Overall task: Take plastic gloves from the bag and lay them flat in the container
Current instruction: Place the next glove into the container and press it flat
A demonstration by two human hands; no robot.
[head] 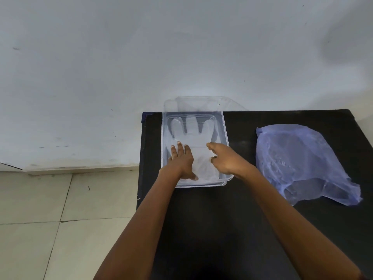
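Two hands [181, 160] on one glove [193, 136]

Single head view — worn on person's head, wide-angle, looks forward and down over black table [232, 209] edge. Both forearms reach in from bottom, near lens; wall [141, 47] fills upper half — floor [40, 209] at left.

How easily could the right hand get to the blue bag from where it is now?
Probably easily: the right hand is over the container, and only bare black table lies between it and the bag.
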